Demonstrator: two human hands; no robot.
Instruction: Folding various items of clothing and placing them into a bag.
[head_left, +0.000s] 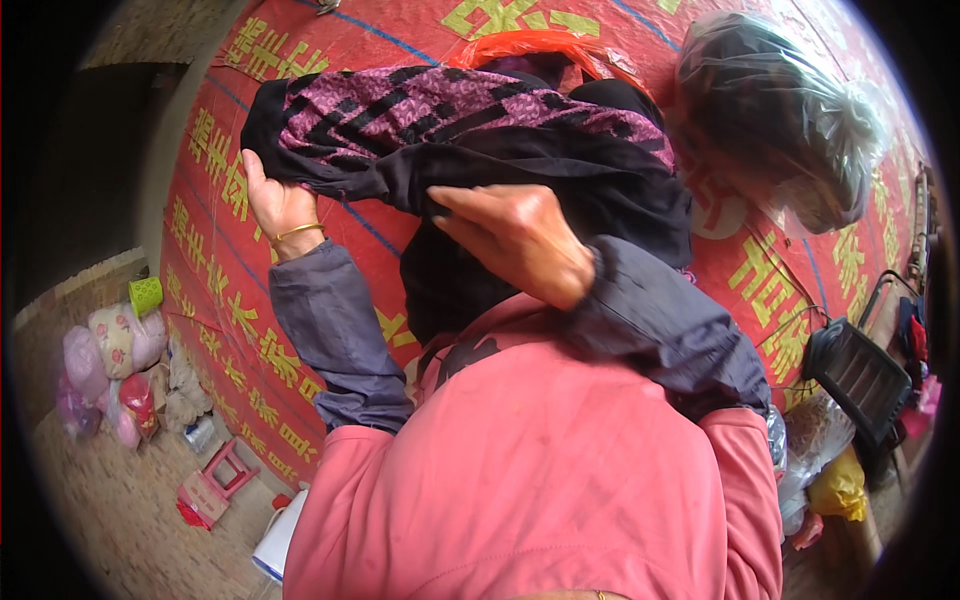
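Observation:
A black garment with a pink-and-black patterned panel (450, 105) stretches across my lap, its plain black end band (262, 112) at the left. My left hand (281, 202), with a gold-coloured bangle at the wrist, holds this end from below. Its palm faces up, and the cloth hides most of its fingers. Over the plain black part of the cloth (525, 161) is my right hand (517, 236), slightly blurred. Its fingertips point left at the fabric's lower edge; whether they pinch it is unclear. Dark sleeve covers reach both wrists.
Red sheeting (225, 277) with yellow characters spreads beneath the garment. Beyond it lies an orange-red plastic bag (517, 45). A knotted clear bag of dark contents (780, 120) rests at upper right. Left are bundled bags (120, 360) and a pink stool (217, 480); right, a black chair (859, 375).

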